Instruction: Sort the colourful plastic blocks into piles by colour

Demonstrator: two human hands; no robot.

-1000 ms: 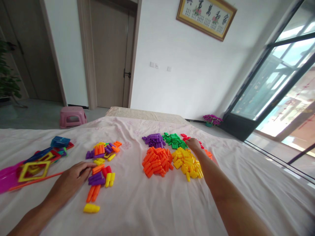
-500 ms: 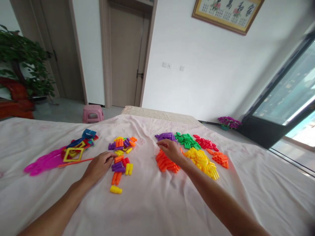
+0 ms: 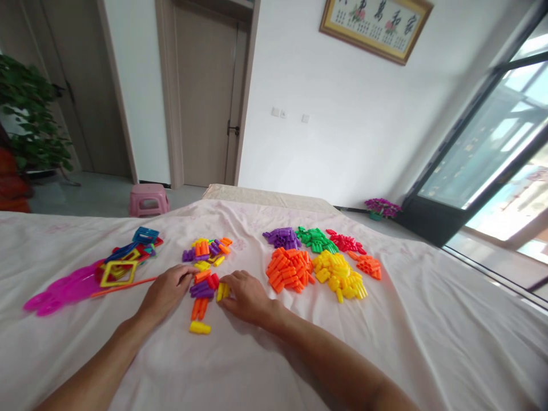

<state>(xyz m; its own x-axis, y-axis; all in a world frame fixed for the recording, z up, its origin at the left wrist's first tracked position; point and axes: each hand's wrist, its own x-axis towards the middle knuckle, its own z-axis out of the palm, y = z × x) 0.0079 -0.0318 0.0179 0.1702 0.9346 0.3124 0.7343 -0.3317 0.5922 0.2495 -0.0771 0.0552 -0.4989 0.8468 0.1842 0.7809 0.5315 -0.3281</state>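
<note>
"Two bare hands: condition?"

"Left hand (image 3: 168, 287): fingers bent and drawn together, tips beside the left end of one orange piece (image 3: 202, 276); whether they touch it, I cannot tell. Right hand (image 3: 246, 295): my thumb and fingers pinch the yellow pieces (image 3: 221, 292), just beside the purple pieces (image 3: 202, 290) and red piece (image 3: 213, 281)."

"Location?"

"Left of the middle of the cloth (image 3: 214, 371). Toward its near edge: orange pair (image 3: 199, 309), then one lone yellow piece (image 3: 200, 327). Toward its far edge: one mixed pile (image 3: 205, 250). Nearer its right edge: sorted heaps, among them the orange heap (image 3: 290, 270) and yellow heap (image 3: 340, 275). Nearer its left edge: one magenta item (image 3: 68, 290)."

"Step in hand?"

"Setting or straightening the yellow pieces, I judge; my left hand seems to guard the arrangement. The next move calls for parting my right thumb and fingers gently, without nudging the neighbouring pieces askew."
</note>
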